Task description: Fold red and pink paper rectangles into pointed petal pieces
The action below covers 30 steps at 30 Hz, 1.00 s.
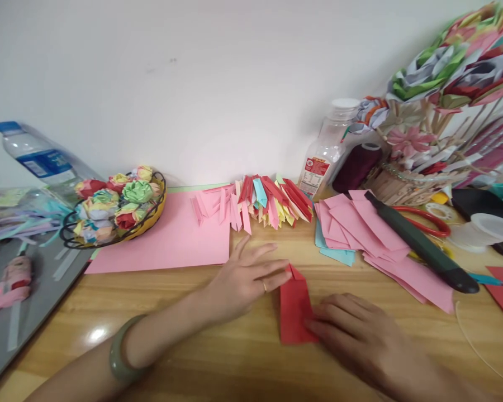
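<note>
A red sheet of paper (294,312), folded to a slanted peak at its top, lies on the wooden table. My left hand (243,276) reaches in from the left with its fingers stretched and apart; two fingertips touch the upper left part of the paper. At the lower right edge, my right hand (356,329) has its fingers bent and closed on the paper. The underside of the sheet is hidden. Just behind my hands stands a row of folded paper pieces (268,201) in pink, red, yellow and blue.
To the right lie loose pink paper strips (356,223), a dark green cutter-like tool (423,243) and red-handled scissors (431,223). A clear bottle (321,153), a thread spool (357,167) and paper flowers (431,72) stand behind. At left are a flower basket (161,204) and glue gun (17,279).
</note>
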Motion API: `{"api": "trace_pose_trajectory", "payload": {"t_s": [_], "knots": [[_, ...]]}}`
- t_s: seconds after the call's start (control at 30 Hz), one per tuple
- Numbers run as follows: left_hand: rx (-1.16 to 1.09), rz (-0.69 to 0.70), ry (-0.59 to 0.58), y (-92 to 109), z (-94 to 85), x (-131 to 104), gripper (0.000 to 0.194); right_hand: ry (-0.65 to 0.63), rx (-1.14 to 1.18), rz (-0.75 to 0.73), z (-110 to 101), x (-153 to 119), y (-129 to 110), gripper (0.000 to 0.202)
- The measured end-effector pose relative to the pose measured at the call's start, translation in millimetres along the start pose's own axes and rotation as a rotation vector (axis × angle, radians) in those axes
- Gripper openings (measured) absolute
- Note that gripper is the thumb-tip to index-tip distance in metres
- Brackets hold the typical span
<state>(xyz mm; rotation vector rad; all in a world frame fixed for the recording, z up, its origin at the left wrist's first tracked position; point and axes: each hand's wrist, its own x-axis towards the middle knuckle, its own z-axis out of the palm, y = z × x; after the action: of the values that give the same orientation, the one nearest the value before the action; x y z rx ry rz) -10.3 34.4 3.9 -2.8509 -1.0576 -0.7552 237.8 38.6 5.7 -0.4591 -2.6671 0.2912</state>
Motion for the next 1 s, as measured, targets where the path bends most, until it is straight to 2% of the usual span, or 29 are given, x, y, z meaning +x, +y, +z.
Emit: {"api": "trace_pose_trajectory", "payload": {"t_s": [0.07, 0.13, 0.23, 0.33, 0.5, 0.63, 0.73, 0.87, 1.0], "knots": [[0.002, -0.013, 0.147, 7, 0.3, 1, 0.025, 0.007, -0.051, 0.050, 8, 6, 4, 0.024], [0.019, -0.006, 0.193, 12, 2.1, 1, 0.020, -0.004, -0.080, 0.099, 14, 14, 9, 0.020], [0.096, -0.036, 0.101, 17, 7.7, -2, 0.024, -0.008, -0.083, 0.133, 18, 25, 16, 0.016], [0.191, -0.026, 0.026, 18, 13.4, -8, 0.020, -0.030, -0.043, 0.125, 17, 32, 20, 0.015], [0.323, 0.031, 0.022, 24, 15.8, -15, 0.013, -0.052, 0.079, 0.071, 8, 37, 25, 0.016], [0.319, 0.012, 0.008, 30, 16.0, -15, 0.015, -0.064, 0.132, 0.096, 5, 39, 27, 0.017], [0.294, -0.007, -0.025, 33, 18.0, -15, 0.014, -0.064, 0.168, 0.158, 10, 40, 25, 0.017], [0.284, -0.014, -0.007, 34, 21.2, -17, 0.015, -0.039, 0.202, 0.316, 20, 42, 22, 0.015], [0.258, -0.035, -0.049, 35, 23.3, -19, 0.014, -0.067, 0.180, 0.398, 23, 46, 20, 0.016]]}}
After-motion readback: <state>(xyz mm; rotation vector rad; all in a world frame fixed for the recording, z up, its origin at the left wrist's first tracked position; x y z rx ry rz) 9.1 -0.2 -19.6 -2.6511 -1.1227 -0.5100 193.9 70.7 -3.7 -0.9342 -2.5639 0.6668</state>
